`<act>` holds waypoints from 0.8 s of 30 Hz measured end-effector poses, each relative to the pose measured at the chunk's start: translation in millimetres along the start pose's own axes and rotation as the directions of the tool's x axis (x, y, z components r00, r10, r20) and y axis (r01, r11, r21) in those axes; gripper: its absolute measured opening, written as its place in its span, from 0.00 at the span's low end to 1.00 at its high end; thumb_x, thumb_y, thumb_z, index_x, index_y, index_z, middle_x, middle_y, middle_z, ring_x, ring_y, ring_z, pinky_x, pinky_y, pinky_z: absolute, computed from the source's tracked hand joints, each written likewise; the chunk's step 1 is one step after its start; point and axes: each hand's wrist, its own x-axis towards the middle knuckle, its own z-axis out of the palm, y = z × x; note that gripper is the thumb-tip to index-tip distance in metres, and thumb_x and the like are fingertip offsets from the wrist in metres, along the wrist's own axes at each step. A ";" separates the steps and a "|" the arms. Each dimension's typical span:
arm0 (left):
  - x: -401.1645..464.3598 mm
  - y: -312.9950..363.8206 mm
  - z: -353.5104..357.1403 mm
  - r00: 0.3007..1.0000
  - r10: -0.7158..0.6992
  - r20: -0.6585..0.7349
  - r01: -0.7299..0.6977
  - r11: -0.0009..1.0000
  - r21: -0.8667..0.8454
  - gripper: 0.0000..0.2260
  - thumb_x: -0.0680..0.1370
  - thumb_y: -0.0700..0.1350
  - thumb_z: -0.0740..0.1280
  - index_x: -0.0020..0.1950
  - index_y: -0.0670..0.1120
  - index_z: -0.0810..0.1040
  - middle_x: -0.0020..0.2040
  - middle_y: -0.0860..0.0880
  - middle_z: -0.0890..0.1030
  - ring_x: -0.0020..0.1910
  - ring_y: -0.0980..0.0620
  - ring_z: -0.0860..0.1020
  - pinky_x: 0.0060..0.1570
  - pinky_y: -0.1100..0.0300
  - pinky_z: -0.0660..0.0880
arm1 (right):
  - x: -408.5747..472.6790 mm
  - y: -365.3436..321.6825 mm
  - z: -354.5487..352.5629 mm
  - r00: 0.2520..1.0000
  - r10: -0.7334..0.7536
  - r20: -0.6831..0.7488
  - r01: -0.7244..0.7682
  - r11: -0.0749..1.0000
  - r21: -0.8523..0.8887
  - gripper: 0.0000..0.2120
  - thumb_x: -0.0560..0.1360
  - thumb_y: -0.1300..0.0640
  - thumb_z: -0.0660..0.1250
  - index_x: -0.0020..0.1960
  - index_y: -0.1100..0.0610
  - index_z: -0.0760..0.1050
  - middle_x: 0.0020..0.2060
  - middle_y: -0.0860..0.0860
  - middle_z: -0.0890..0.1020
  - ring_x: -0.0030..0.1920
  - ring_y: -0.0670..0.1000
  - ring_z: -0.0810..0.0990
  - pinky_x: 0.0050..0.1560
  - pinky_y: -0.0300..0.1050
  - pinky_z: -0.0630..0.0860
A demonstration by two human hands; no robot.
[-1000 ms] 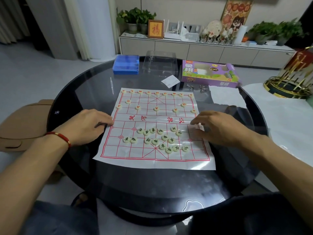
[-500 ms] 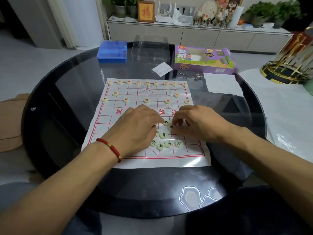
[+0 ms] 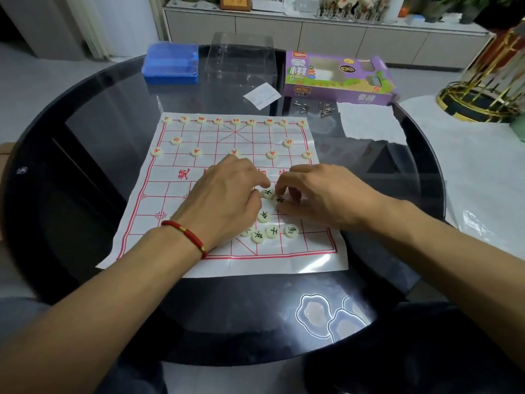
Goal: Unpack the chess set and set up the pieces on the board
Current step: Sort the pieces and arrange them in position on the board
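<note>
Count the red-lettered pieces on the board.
16 red-lettered pieces: nine along the board's far edge, two nearer at the sides, five in a row nearer still. None appear hidden.

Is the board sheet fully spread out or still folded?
Spread. The board sheet lies flat on the glass table, its red grid showing edge to edge; hands cover part of the middle.

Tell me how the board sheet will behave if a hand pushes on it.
The board sheet looks like thin, glossy film, so it is probably floppy and would wrinkle. It lies on a smooth glass table, so it may slide easily. The red pieces could shift with it.
</note>
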 end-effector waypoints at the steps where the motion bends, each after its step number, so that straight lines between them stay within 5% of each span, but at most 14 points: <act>1: -0.5 -0.3 0.0 1.000 0.006 0.001 -0.006 1.000 0.001 0.13 0.80 0.43 0.63 0.62 0.50 0.81 0.59 0.50 0.80 0.63 0.51 0.72 0.64 0.49 0.72 | -2.0 1.8 -1.3 1.000 -0.001 0.006 0.001 1.000 -0.020 0.13 0.79 0.42 0.65 0.58 0.48 0.76 0.47 0.43 0.75 0.44 0.50 0.76 0.39 0.43 0.69; 8: 0.4 -1.3 0.1 0.999 0.026 0.021 -0.026 1.000 -0.009 0.14 0.80 0.43 0.63 0.63 0.50 0.81 0.60 0.51 0.79 0.63 0.51 0.72 0.64 0.50 0.72 | -26.7 16.9 -11.7 0.994 0.084 0.076 -0.075 0.990 -0.116 0.21 0.74 0.29 0.62 0.44 0.47 0.74 0.40 0.43 0.78 0.36 0.45 0.77 0.33 0.40 0.72; 16: 2.8 -2.7 1.7 0.999 0.026 0.044 -0.026 1.000 0.012 0.14 0.80 0.42 0.62 0.64 0.50 0.81 0.61 0.51 0.80 0.64 0.51 0.72 0.64 0.50 0.72 | -37.0 20.8 -13.9 0.995 0.015 0.098 -0.029 0.989 0.145 0.16 0.77 0.43 0.69 0.64 0.42 0.76 0.50 0.41 0.78 0.42 0.41 0.77 0.43 0.40 0.77; 20: 3.3 -2.9 1.0 0.999 0.025 0.044 -0.026 1.000 0.009 0.14 0.80 0.41 0.63 0.63 0.50 0.81 0.60 0.51 0.80 0.63 0.51 0.72 0.63 0.50 0.72 | -33.1 18.8 -8.8 0.997 -0.025 0.076 0.014 0.990 0.143 0.13 0.78 0.47 0.68 0.62 0.44 0.78 0.53 0.43 0.79 0.46 0.44 0.78 0.48 0.45 0.79; 24: 2.0 -4.5 -1.3 0.999 0.020 0.039 -0.020 1.000 0.000 0.15 0.79 0.40 0.62 0.62 0.50 0.82 0.60 0.50 0.80 0.63 0.51 0.72 0.64 0.51 0.72 | -31.4 16.1 -8.5 0.997 -0.039 0.063 0.031 0.991 0.129 0.18 0.76 0.40 0.64 0.61 0.46 0.79 0.54 0.44 0.80 0.49 0.48 0.80 0.47 0.49 0.81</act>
